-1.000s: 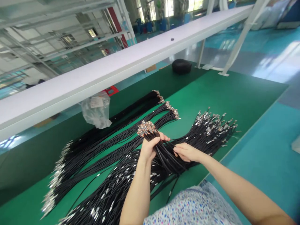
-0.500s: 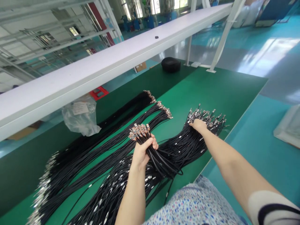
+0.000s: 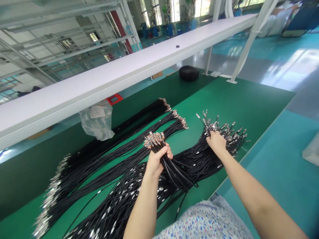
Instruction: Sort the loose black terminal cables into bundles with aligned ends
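Note:
My left hand (image 3: pixel 158 158) is wrapped round a thick bundle of black cables (image 3: pixel 175 171), their metal-tipped ends (image 3: pixel 154 140) sticking up above the thumb. Further right, my right hand (image 3: pixel 216 142) pinches a few black cables near their metal ends (image 3: pixel 205 121), at the top of a loose pile of cables (image 3: pixel 196 156). A few of those ends rise above the rest. The pile runs down under my left forearm to the lower left, with many small white tags or metal parts among the cables (image 3: pixel 119 196). My right fingertips are partly hidden.
Sorted rows of black cables (image 3: pixel 107 166) lie on the green table (image 3: pixel 249 103), behind my left hand. A white shelf (image 3: pixel 104 76) crosses above the table on posts (image 3: pixel 245 49). A clear plastic bag (image 3: pixel 97 121) hangs below it. A black round object (image 3: pixel 188 73) sits at the back.
My right hand has gone from beside the left-hand bundle to the far right end of the pile, where several cable ends now stand raised. My left hand keeps its bundle.

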`<state>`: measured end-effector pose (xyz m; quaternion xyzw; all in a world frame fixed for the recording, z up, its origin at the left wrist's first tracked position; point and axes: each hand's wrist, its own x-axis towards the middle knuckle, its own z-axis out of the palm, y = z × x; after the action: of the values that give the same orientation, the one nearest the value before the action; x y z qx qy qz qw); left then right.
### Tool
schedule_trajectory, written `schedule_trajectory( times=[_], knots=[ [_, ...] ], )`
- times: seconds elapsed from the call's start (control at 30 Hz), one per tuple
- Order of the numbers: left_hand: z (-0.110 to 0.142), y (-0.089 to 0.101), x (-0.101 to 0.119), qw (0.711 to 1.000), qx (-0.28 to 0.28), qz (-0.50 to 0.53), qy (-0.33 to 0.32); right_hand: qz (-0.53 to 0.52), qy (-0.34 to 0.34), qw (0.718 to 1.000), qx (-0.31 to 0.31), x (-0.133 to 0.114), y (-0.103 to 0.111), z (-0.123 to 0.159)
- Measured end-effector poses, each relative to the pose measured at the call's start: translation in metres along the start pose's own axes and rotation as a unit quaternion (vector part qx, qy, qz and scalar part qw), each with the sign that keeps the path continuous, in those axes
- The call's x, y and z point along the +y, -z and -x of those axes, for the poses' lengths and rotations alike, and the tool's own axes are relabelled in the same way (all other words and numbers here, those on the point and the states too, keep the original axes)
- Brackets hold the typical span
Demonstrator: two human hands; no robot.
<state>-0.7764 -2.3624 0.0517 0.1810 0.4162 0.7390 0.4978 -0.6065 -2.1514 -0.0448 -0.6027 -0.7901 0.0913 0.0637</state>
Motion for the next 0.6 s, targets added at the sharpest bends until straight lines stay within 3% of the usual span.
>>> schedule_trajectory(
  times=[0.07,0.13,0.27,0.37,0.47,0.6],
  knots=[
    [-0.002,-0.002,-0.001,1.000,0.001,-0.005,-0.002,-0.041,0.053,0.997,0.038,-0.002,0.009,0.017],
    [-0.005,-0.006,-0.003,1.000,0.006,-0.009,-0.002,-0.158,0.116,0.981,0.008,-0.006,0.022,0.032],
    [-0.008,-0.012,-0.005,0.999,0.031,-0.015,-0.005,-0.402,0.191,0.874,-0.192,-0.025,0.055,0.062],
    [-0.010,-0.011,0.000,0.998,0.046,-0.017,-0.025,-0.432,0.227,0.819,-0.301,-0.042,0.067,0.085],
    [-0.010,-0.007,0.006,0.997,0.051,-0.010,-0.049,-0.426,0.257,0.801,-0.333,-0.054,0.064,0.101],
    [-0.011,-0.003,0.008,0.998,0.050,-0.024,-0.035,-0.428,0.287,0.781,-0.352,-0.057,0.055,0.105]
  ],
)
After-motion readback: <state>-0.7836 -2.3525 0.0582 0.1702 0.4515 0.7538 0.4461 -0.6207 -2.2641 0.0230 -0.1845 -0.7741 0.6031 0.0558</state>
